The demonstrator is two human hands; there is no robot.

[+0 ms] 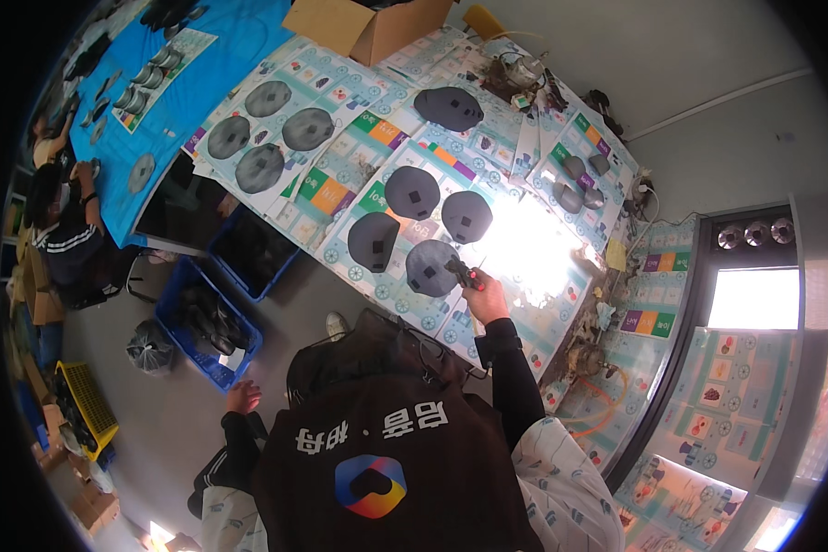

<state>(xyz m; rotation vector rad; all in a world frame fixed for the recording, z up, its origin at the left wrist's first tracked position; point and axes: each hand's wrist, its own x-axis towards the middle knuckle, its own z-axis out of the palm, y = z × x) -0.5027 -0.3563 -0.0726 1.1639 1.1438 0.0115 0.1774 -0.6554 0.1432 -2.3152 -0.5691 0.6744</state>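
My right hand [486,300] is closed around a small black-and-red hand tool [470,278] whose exact kind I cannot make out. Its tip meets the right edge of a dark, flat round piece [430,269] with a small square mark. Three similar dark pieces lie close by: one round piece [467,217] at the right, another [412,192] behind, and a third [373,242] at the left. Low at my left side, away from the table, my left hand [244,396] hangs beside a blue crate [239,370]. Its fingers look loosely apart, with nothing visible in them.
Several grey discs [307,130] lie farther left on the printed table cover [340,175]. A cardboard box [397,35] stands at the back. A second blue crate [265,293] sits under the table edge. At far left, a person [69,221] works beside a blue-covered table [221,55].
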